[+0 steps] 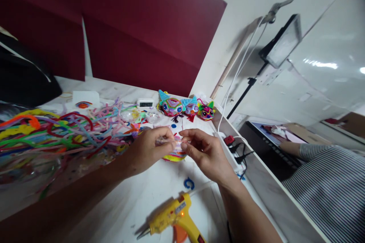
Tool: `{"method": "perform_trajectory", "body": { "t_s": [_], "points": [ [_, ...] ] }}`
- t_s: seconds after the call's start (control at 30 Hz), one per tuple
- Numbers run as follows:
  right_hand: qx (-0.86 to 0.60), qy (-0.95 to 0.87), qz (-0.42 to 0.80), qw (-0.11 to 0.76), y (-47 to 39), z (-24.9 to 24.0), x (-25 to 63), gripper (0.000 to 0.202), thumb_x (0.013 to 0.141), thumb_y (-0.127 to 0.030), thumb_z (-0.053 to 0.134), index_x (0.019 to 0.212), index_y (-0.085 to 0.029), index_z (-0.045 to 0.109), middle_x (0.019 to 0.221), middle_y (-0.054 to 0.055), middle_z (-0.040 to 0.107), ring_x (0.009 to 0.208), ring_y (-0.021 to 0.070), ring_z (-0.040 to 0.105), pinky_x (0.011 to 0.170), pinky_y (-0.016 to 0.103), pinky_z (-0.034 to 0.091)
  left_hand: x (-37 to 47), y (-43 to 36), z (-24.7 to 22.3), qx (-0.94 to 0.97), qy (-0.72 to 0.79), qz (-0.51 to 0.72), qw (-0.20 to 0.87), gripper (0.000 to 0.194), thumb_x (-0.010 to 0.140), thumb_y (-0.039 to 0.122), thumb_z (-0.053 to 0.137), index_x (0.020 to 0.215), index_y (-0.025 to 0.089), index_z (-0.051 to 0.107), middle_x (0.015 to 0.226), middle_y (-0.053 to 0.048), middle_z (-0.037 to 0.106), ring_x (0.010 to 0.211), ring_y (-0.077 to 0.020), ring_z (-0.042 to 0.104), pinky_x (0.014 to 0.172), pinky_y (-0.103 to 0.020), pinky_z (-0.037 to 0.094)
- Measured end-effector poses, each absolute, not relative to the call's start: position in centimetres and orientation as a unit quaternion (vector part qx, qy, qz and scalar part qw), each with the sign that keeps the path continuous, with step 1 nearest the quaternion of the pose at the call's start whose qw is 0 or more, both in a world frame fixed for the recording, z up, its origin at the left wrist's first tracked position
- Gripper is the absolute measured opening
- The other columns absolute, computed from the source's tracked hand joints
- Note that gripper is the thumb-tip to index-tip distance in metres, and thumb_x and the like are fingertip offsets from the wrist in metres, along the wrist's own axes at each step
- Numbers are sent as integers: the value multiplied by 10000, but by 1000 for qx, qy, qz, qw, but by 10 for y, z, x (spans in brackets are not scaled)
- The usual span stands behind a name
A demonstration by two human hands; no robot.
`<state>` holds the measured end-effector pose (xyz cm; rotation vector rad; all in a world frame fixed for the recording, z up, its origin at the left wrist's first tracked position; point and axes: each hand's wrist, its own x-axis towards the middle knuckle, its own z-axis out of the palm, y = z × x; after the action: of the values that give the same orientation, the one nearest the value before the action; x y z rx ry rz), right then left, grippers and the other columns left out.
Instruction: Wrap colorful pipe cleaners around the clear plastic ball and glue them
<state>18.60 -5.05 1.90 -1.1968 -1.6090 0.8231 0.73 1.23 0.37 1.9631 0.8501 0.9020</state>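
My left hand is closed, thumb and fingertips pinching one end of a thin pale pink strip that looks like a pipe cleaner. Opposite it, my right hand pinches the strip's other side between thumb and forefinger. Right below the fingertips sits a rounded craft piece with yellow, pink and blue fuzzy bands; the fingers partly hide it. Closer to me lies a yellow glue gun, its small light lit and its nozzle pointing left. A curled blue piece rests between the glue gun and my hands.
A heap of coloured pipe cleaners spreads across the left. Behind my hands stand decorated animal heads and a small digital clock. A power strip with plugs runs along the right edge. Beyond it is a person in a striped top.
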Motion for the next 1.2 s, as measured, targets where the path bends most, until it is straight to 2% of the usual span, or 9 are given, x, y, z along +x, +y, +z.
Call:
{"method": "perform_trajectory", "body": {
  "t_s": [0.37, 0.57, 0.9, 0.97, 1.1, 1.2],
  "points": [
    [-502, -664, 311, 458, -51, 20, 186, 266, 845, -214, 626, 1106, -171, 655, 842, 36, 662, 649, 123, 549, 586, 251, 438, 8, 15, 1, 776, 338, 358, 394, 187, 780, 338, 548, 704, 172, 588, 645, 32, 554, 641, -150, 528, 591, -252, 404],
    [-488, -662, 328, 464, -50, 16, 186, 268, 837, -181, 620, 1104, -179, 639, 878, 42, 664, 719, 134, 581, 631, 253, 459, 9, 18, -4, 774, 326, 348, 415, 139, 767, 286, 546, 740, 169, 617, 704, 12, 612, 696, -167, 576, 636, -264, 435],
    [-488, -692, 272, 458, -51, 18, 182, 268, 833, -152, 618, 1097, -186, 646, 819, 26, 677, 641, 127, 565, 587, 256, 441, 8, 7, 3, 798, 321, 378, 342, 139, 775, 249, 511, 726, 171, 615, 746, -8, 650, 739, -181, 604, 687, -288, 434],
    [-485, -697, 264, 457, -52, 19, 182, 301, 837, -151, 624, 1134, -196, 637, 869, 35, 705, 644, 128, 573, 589, 260, 450, 8, 8, 4, 798, 316, 389, 333, 144, 779, 249, 498, 711, 172, 598, 742, -11, 642, 730, -179, 604, 682, -287, 437],
    [-472, -687, 253, 490, -55, 23, 195, 322, 835, -177, 657, 1155, -202, 635, 1065, 75, 712, 689, 131, 596, 597, 266, 476, 6, 13, 6, 787, 318, 421, 319, 145, 786, 278, 505, 721, 175, 584, 748, -10, 621, 726, -177, 594, 684, -285, 436],
    [-466, -662, 234, 538, -51, 31, 210, 243, 837, -205, 674, 1080, -202, 662, 1001, 60, 705, 676, 122, 590, 587, 256, 482, 3, 17, 8, 775, 336, 438, 307, 154, 794, 299, 524, 727, 176, 589, 778, -17, 624, 779, -190, 596, 727, -292, 431]
  ]
}}
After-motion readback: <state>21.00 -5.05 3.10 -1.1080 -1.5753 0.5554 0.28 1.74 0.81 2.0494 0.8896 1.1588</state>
